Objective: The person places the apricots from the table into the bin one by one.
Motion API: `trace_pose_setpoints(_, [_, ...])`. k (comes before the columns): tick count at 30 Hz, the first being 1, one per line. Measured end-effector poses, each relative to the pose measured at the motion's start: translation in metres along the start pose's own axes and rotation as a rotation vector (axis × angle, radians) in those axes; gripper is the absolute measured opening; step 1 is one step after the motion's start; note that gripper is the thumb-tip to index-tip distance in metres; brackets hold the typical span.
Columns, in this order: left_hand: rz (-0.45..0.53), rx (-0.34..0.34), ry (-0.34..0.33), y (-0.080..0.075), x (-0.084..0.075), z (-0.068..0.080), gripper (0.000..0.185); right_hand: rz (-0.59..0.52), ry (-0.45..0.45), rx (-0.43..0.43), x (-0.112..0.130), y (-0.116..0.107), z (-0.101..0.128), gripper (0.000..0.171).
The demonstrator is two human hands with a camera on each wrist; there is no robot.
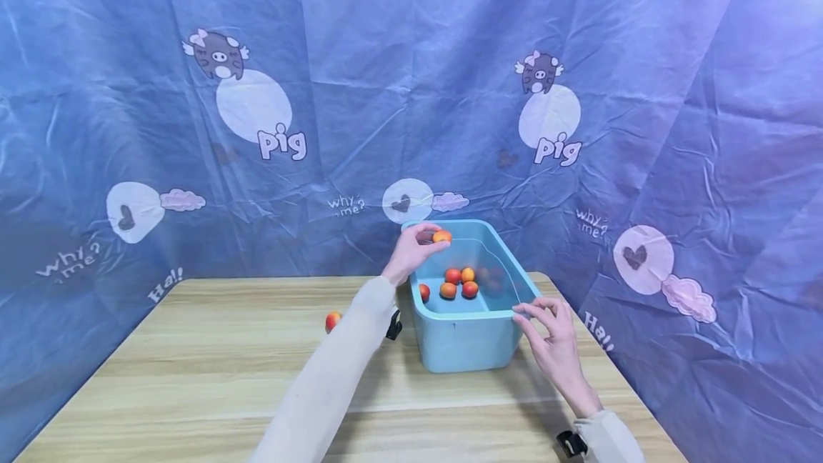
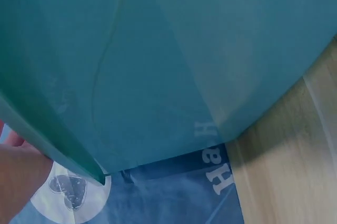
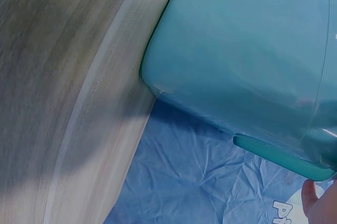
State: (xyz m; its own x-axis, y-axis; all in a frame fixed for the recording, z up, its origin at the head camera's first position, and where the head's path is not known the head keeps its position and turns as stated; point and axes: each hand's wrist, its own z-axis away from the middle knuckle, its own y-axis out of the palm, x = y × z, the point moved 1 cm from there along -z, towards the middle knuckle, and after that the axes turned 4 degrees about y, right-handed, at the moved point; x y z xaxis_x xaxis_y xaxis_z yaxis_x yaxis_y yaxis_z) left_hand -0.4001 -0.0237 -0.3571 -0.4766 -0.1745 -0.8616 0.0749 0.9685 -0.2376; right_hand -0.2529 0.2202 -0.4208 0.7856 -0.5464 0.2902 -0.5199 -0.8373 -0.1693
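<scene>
Right hand point(image 1: 554, 338): near right corner of the tub, fingers loosely spread, fingertips on its rim, gripping nothing.
Table point(image 1: 193, 377): pale wood, carrying everything.
Blue tub point(image 1: 466, 341): stands right of centre, toward the far edge.
Loose fruit point(image 1: 332, 320): lies on the table left of the tub, apart from it.
Fruit in tub point(image 1: 458, 282): several orange-red pieces lie together on the bottom.
Left hand point(image 1: 413, 250): over the tub's far left side, fingertips pinching one orange fruit point(image 1: 441, 236).
Backdrop point(image 1: 257, 106): blue pig-print cloth behind.

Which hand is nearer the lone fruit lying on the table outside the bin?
Left. The left hand holds a fruit over the bin's far left corner; the lone fruit lies beside its forearm. The right hand rests at the bin's near right corner.
</scene>
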Motion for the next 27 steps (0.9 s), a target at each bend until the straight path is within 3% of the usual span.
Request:
trace_pose_setpoints(9, [-0.103, -0.070, -0.047, 0.000, 0.011, -0.001, 0.034, -0.006, 0.003, -0.002, -0.002, 0.002, 0.000, 0.035])
trace_pose_setpoints(13, [-0.142, -0.024, -0.039, 0.001, 0.012, -0.003, 0.034, -0.011, -0.005, -0.007, -0.003, 0.002, 0.000, 0.035])
trace_pose_setpoints(20, [-0.348, 0.051, -0.031, 0.003, 0.009, -0.002, 0.035, -0.007, -0.007, -0.001, -0.004, 0.001, -0.002, 0.035])
trace_pose_setpoints(27, [-0.396, 0.073, -0.079, 0.007, 0.007, -0.001, 0.035, -0.010, 0.000, -0.004, -0.003, 0.001, 0.000, 0.036])
